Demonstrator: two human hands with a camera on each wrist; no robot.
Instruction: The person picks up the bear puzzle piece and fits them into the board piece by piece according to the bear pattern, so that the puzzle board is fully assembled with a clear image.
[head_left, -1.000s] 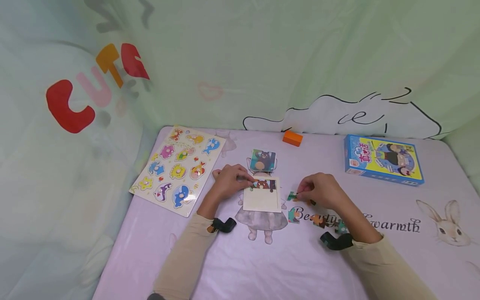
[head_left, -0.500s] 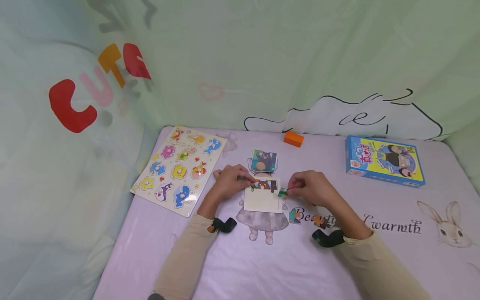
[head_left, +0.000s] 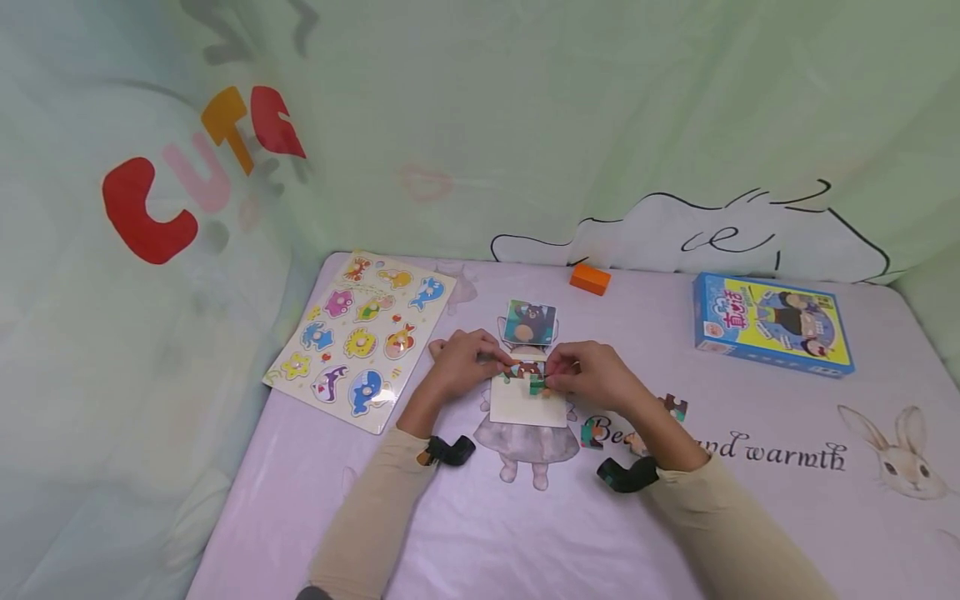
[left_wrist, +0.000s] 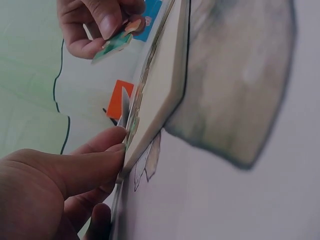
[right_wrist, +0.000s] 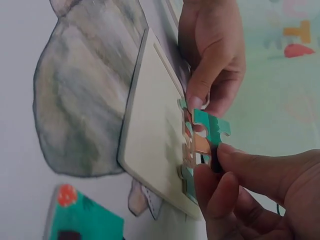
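Observation:
My left hand (head_left: 467, 364) grips the upper left corner of a pale puzzle board (head_left: 525, 411), thumb and index finger pinching its edge in the left wrist view. Along the board's top lies a row of fitted pieces with a brown bear's head (head_left: 531, 368). My right hand (head_left: 592, 373) pinches a green jigsaw piece (right_wrist: 214, 126) with an orange patch. In the right wrist view this piece is tilted and raised just above the fitted row. Loose jigsaw pieces lie right of the board, among them a teal one (head_left: 592, 434) and a brown one (head_left: 675, 407); my right forearm partly covers others.
A bear picture card (head_left: 531, 323) lies just beyond the board. Farther back sits an orange block (head_left: 590, 279). To the left is a sea-animal peg puzzle (head_left: 379, 333), and a blue and yellow box (head_left: 772, 325) lies at the back right.
My right hand has carried the green jigsaw piece leftward from the loose pieces to over the board, uncovering a brown piece. My left hand has stayed at the board's corner.

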